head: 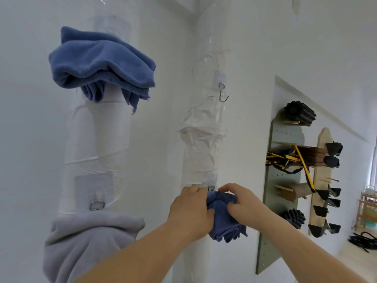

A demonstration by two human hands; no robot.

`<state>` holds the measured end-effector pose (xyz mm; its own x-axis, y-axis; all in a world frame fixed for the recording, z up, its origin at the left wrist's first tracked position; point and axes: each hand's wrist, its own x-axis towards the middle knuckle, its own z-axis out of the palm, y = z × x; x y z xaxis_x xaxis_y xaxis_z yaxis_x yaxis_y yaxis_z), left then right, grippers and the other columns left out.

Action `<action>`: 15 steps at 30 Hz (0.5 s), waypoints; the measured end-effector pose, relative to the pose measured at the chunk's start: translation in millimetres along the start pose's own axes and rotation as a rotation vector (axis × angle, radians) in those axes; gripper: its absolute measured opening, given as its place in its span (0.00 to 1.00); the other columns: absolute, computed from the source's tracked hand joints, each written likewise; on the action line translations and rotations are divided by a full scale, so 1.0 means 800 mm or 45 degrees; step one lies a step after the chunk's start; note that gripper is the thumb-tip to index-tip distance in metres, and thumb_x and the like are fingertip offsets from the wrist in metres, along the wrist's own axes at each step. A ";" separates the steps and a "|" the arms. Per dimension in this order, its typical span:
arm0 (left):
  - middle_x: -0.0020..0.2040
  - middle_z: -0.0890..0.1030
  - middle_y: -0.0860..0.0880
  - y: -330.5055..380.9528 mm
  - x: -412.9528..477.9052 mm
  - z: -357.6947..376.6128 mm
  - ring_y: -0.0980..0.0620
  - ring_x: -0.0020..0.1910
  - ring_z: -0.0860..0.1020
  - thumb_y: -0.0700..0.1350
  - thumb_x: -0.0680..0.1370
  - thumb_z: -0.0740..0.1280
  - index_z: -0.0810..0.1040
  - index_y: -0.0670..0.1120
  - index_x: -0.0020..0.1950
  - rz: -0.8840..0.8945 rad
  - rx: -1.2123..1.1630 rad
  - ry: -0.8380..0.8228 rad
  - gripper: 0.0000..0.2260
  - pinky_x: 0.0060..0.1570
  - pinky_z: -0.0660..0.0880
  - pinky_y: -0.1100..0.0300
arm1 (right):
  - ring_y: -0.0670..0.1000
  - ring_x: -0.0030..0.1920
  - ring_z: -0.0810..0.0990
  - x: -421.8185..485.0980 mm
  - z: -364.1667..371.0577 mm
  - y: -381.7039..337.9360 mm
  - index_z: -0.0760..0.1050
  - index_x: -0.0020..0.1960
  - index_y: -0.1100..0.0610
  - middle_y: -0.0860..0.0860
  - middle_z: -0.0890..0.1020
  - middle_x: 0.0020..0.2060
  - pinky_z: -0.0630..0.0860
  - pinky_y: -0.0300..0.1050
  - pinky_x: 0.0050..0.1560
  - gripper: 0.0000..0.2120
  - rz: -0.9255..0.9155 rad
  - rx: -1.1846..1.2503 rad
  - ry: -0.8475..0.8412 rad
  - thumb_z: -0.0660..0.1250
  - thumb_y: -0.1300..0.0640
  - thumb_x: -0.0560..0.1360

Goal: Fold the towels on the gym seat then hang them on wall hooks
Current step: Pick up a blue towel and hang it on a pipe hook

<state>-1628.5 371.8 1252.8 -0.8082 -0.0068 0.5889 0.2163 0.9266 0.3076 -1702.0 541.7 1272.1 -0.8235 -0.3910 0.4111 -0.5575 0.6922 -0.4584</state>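
Low in the middle of the frame, both forearms reach up from the bottom edge to the white wall (155,139). The left hand (189,211) has its fingers curled round the left side of a small blue towel (224,223). The right hand (244,203) pinches the bunched top of the same towel between thumb and bent fingers. The towel is dark blue and soft-piled, gathered tightly at the top where the hands meet. Its folded layers fan out in narrow pleats below them. It sits against the wall just under a small metal hook fitting (211,188); I cannot tell whether it is caught on it.

At lower left a pale grey towel (89,242) hangs in thick, rounded folds below another metal hook fitting (97,205). At upper left a larger blue towel (102,62) is draped over its mount in a wavy stack, with its edges drooping beneath. Right of it, above the hands, a bare hook (223,92) hangs from a clear adhesive pad.

Further off at the right, a grey pegboard (285,133) holds a black foam roller (299,115) and yellow-and-black straps (289,158). Beside it, a wooden board (320,180) carries black grips.
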 end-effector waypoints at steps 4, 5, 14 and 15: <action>0.61 0.74 0.52 0.000 -0.002 -0.012 0.49 0.62 0.72 0.50 0.79 0.62 0.74 0.51 0.60 0.012 0.007 0.008 0.11 0.58 0.76 0.53 | 0.48 0.63 0.76 -0.008 -0.005 -0.007 0.74 0.69 0.46 0.45 0.78 0.66 0.70 0.37 0.59 0.22 -0.034 -0.063 0.092 0.61 0.61 0.77; 0.60 0.74 0.52 0.000 -0.004 -0.015 0.50 0.61 0.72 0.50 0.79 0.62 0.74 0.51 0.60 0.012 -0.003 0.014 0.11 0.58 0.77 0.53 | 0.48 0.65 0.76 -0.011 -0.007 -0.010 0.74 0.69 0.46 0.45 0.77 0.67 0.70 0.38 0.60 0.21 -0.037 -0.068 0.111 0.62 0.60 0.78; 0.58 0.78 0.60 0.033 -0.095 -0.033 0.60 0.53 0.77 0.50 0.80 0.66 0.76 0.57 0.60 0.148 -0.430 0.002 0.09 0.57 0.78 0.58 | 0.37 0.50 0.80 -0.106 0.017 -0.029 0.80 0.60 0.50 0.44 0.82 0.54 0.73 0.27 0.47 0.11 0.019 0.204 0.490 0.65 0.59 0.80; 0.57 0.78 0.60 0.038 -0.114 -0.029 0.60 0.53 0.77 0.51 0.80 0.66 0.76 0.58 0.61 0.155 -0.477 -0.030 0.10 0.57 0.79 0.59 | 0.38 0.52 0.80 -0.127 0.027 -0.029 0.80 0.61 0.50 0.44 0.83 0.55 0.75 0.29 0.51 0.12 0.051 0.239 0.503 0.65 0.58 0.80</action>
<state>-1535.7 391.5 1226.1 -0.7758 0.1073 0.6218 0.4927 0.7187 0.4907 -1607.5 552.4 1223.8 -0.7620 -0.0789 0.6428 -0.5653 0.5654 -0.6006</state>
